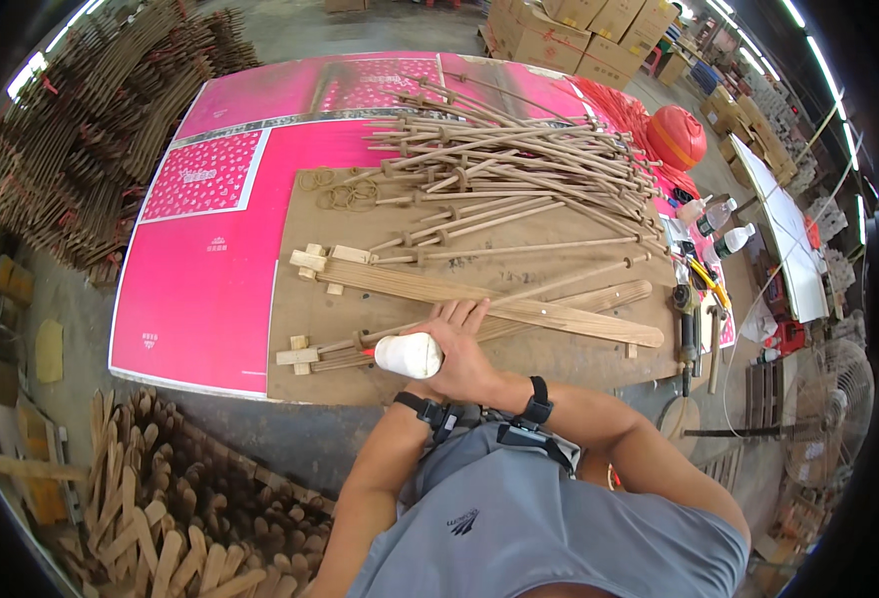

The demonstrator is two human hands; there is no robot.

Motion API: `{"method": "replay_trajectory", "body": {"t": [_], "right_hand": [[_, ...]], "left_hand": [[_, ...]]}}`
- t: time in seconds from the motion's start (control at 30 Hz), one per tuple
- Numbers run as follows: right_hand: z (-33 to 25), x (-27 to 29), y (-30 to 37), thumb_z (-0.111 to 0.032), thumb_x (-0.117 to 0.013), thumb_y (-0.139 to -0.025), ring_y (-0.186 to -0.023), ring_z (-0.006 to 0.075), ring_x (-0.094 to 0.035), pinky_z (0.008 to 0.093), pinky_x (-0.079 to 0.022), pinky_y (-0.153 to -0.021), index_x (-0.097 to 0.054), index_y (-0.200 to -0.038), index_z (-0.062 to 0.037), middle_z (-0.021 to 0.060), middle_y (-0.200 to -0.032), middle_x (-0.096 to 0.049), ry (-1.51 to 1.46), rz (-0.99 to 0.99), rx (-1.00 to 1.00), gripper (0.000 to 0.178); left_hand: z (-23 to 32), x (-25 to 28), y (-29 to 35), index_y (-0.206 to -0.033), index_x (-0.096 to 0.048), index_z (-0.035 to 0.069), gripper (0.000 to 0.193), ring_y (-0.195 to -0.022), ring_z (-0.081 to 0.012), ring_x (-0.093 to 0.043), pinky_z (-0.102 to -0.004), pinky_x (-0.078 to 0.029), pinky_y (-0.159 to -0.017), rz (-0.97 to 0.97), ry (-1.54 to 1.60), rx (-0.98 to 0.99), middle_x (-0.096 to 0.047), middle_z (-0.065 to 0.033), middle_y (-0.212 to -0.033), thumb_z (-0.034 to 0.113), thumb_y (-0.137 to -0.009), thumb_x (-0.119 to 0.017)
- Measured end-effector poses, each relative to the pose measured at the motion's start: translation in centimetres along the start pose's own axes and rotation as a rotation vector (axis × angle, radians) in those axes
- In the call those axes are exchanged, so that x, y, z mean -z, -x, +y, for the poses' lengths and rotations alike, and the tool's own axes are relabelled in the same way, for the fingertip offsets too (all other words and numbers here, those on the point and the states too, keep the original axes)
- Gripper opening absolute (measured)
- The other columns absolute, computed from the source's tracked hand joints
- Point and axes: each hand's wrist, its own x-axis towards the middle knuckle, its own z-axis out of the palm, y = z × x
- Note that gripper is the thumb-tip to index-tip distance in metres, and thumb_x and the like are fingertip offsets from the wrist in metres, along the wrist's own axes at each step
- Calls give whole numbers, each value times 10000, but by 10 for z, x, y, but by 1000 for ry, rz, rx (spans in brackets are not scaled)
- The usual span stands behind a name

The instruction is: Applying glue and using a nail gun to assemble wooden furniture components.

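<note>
1. The white bottle [408, 356] is above the near part of the brown board [559, 367] on the pink worktop [200, 284], beside the right hand [461, 351]. Its red tip points to the person's left; its long axis runs roughly left to right, with the body foreshortened.
2. The right hand lies back up, its fingers [464, 313] extended, slightly parted and aimed away from the person, tips over the upper slat [579, 317]. The bottle meets this hand's left side, but I cannot tell which hand grips it.
3. The left hand is hidden behind the bottle and right hand, so its fingers' state cannot be told; only the left forearm [365, 498] and strapped wrist show.
4. The upper slat slants from far left to near right. The lower slat [614, 295] slants the other way and passes under it, its middle covered.
5. Small wooden blocks [310, 261] sit at the upper slat's left end.
6. A thin dowel [571, 281] slopes down leftward toward the right hand; whether it continues beyond is hard to make out.
7. Beyond, a heap of dowels [519, 159] overlaps too densely to separate.
</note>
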Motion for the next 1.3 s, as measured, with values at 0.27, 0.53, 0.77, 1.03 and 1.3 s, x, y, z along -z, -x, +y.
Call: {"method": "replay_trajectory", "body": {"t": [0.27,0.53,0.77,1.03,1.3], "right_hand": [[-2,-4,0,-213,-849,-752,-1283,585,-393,730,-80,-1156,-624,-1197,-64,369,-1183,-532,41,2,-34,520],[0,-1,2,-140,-843,-742,-1230,486,-505,662,-155,-1178,-635,-1185,-65,274,-1123,-618,-87,-13,-43,495],[-14,55,23,-192,-840,-829,-1097,288,-675,443,-486,-1043,-634,-1232,-64,162,-1197,-677,-643,72,-368,470],[55,128,88,-278,-721,-978,-1104,162,-662,305,-562,-926,-571,-1338,-84,45,-1244,-685,-1564,455,-807,435],[78,111,137,-317,-682,-1011,-1104,146,-655,291,-576,-936,-566,-1347,-87,24,-1225,-675,-1614,551,-1044,423]], "left_hand": [[-2,1,-1,-1314,-650,57,510,-1033,-272,-616,-438,-493,-899,-13,-13,-6,-642,-72,-1097,76,-804,-649],[6,5,0,-1307,-662,79,473,-1079,-277,-616,-439,-489,-935,-22,39,14,-646,-86,-1145,85,-834,-653],[-34,-64,53,-1346,-609,123,467,-1225,-302,-544,-485,-397,-1062,-29,309,71,-609,-88,-1308,250,-897,-606],[-5,-28,18,-1154,-739,88,389,-945,-264,-646,-413,-507,-816,49,-42,-9,-696,-66,-1037,33,-782,-642],[-9,-32,21,-1143,-751,115,387,-908,-259,-629,-411,-499,-780,89,-78,-41,-683,-40,-999,48,-774,-654]]}}
